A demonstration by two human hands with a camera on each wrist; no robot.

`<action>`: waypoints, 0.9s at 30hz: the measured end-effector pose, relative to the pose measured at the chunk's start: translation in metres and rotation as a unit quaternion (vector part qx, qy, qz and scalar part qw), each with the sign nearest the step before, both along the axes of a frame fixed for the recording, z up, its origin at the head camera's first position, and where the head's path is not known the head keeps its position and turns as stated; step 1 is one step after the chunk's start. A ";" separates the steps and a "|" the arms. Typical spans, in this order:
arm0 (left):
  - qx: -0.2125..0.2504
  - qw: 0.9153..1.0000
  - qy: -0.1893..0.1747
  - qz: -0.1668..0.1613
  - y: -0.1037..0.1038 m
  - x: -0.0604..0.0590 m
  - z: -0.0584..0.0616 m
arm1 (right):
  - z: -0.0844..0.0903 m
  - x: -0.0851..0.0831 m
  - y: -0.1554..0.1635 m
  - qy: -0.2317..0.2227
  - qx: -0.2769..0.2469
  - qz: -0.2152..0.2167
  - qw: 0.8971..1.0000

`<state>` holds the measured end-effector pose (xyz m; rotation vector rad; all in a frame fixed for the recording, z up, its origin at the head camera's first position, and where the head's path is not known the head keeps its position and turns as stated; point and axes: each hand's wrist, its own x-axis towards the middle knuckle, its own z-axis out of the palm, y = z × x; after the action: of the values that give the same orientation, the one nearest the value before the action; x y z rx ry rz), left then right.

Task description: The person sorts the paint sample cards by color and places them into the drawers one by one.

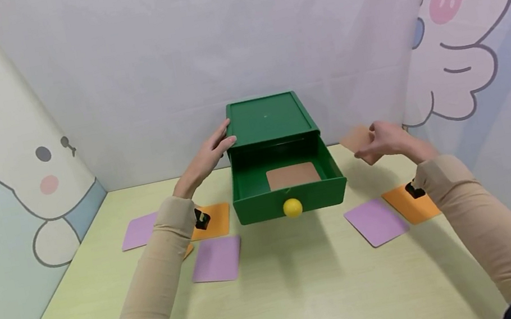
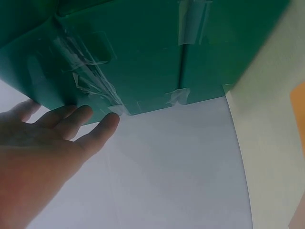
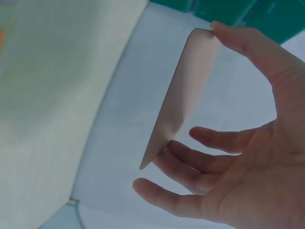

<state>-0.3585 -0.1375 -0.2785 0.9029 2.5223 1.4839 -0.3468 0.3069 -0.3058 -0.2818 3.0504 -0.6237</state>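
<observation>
Pale yellow-green wood-grain table point(image 1: 291, 301) in front of me. Green drawer box point(image 1: 272, 122) sits on it at the far middle, drawer pulled out toward me. Left of it: purple card point(image 1: 139, 231) far left, orange card point(image 1: 212, 221) beside the box, another purple card point(image 1: 216, 259) nearer me. Right: purple card point(image 1: 375, 222) with an orange card point(image 1: 409, 205) just beside it, further right.
</observation>
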 end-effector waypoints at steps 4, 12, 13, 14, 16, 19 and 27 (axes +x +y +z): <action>0.006 1.000 0.005 0.002 -0.002 -0.011 -0.010 | 0.016 0.007 -0.009 -0.003 -0.003 0.008 1.000; 0.009 1.000 0.013 0.004 -0.003 -0.012 -0.011 | 0.043 0.026 -0.031 0.049 0.007 0.043 0.998; 0.008 1.000 0.013 0.004 -0.003 -0.012 -0.010 | 0.047 0.028 -0.034 0.053 0.009 0.047 0.997; 0.007 1.000 0.014 0.006 -0.002 -0.012 -0.010 | 0.051 0.031 -0.036 0.055 0.009 0.052 0.997; 0.005 1.000 0.013 0.008 -0.002 -0.012 -0.010 | 0.058 0.035 -0.039 0.063 0.008 0.062 0.996; 0.002 1.000 0.010 0.008 -0.002 -0.012 -0.009 | 0.068 0.042 -0.044 0.067 0.009 0.071 0.995; 0.003 1.000 -0.004 -0.003 0.001 0.005 0.005 | 0.089 0.057 -0.051 0.062 0.004 0.082 0.995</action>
<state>-0.3532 -0.1370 -0.2735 0.9009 2.5095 1.4901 -0.2902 0.2561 -0.2169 -0.5864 3.1007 -0.6044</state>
